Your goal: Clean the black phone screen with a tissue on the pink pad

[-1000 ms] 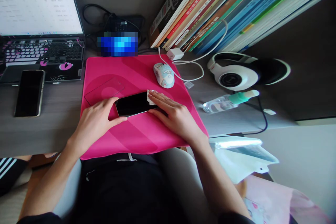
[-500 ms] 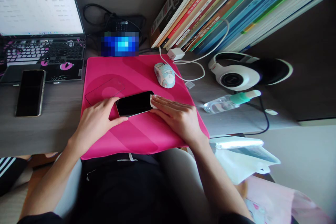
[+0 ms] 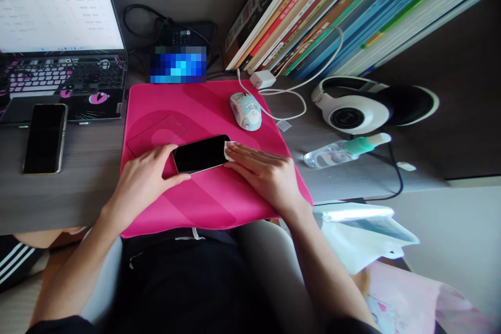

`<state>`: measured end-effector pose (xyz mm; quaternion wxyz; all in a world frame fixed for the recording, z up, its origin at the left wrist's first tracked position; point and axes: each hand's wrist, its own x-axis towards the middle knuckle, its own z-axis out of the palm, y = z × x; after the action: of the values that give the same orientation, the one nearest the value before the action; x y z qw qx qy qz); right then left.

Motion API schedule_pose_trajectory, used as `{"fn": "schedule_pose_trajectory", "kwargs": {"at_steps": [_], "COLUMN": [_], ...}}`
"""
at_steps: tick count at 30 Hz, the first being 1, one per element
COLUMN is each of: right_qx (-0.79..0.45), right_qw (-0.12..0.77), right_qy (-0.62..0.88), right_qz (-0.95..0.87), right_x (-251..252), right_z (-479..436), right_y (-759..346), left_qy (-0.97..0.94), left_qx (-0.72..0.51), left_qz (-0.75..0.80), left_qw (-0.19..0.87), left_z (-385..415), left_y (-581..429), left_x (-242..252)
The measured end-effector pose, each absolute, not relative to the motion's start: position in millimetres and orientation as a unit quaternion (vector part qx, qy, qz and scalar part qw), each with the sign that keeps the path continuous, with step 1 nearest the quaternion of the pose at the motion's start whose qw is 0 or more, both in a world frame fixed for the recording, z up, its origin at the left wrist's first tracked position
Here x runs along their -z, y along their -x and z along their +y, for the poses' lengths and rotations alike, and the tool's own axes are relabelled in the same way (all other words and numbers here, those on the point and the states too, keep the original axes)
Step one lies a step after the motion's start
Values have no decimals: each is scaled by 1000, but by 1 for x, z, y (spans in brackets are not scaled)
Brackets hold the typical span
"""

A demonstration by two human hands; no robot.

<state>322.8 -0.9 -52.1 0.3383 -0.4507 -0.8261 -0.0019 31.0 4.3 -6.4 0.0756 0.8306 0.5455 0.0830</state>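
A black-screened smartphone (image 3: 201,155) lies face up on a pink desk mat (image 3: 199,99). At its left end, my left hand (image 3: 146,175) grips it, thumb on the near edge and fingers at the far corner. My right hand (image 3: 266,169) lies over the other end with its fingers together, pressing a small white wipe (image 3: 227,151) onto the screen. Most of the wipe is hidden under the fingers. Behind my left hand, a thin clear sheet with a dark outline (image 3: 156,134) rests on the mat; it looks like a screen protector.
A patterned mouse (image 3: 246,111) sits at the mat's far right. Beyond the right edge are a clear spray bottle (image 3: 326,155) on its side, headphones (image 3: 354,109) and a white charger (image 3: 262,79). Leftward stand a laptop (image 3: 62,83) and a second phone (image 3: 46,138). Books (image 3: 289,21) line the back.
My hands, the smartphone and the wipe hold almost the same positions. At the lower left, another person's leg has shifted slightly.
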Motion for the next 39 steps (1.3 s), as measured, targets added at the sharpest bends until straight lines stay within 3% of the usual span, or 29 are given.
{"fn": "schedule_pose_trajectory", "kwargs": {"at_steps": [39], "right_qx": [11], "right_qw": [345], "right_qy": [444], "right_qz": [-827], "right_x": [53], "right_z": [-2], "right_y": [-323], "left_qy": [-834], "left_qx": [-84], "left_qz": [542], "left_qw": [62], "left_z": [5], "left_y": [-31], "left_x": [8]}}
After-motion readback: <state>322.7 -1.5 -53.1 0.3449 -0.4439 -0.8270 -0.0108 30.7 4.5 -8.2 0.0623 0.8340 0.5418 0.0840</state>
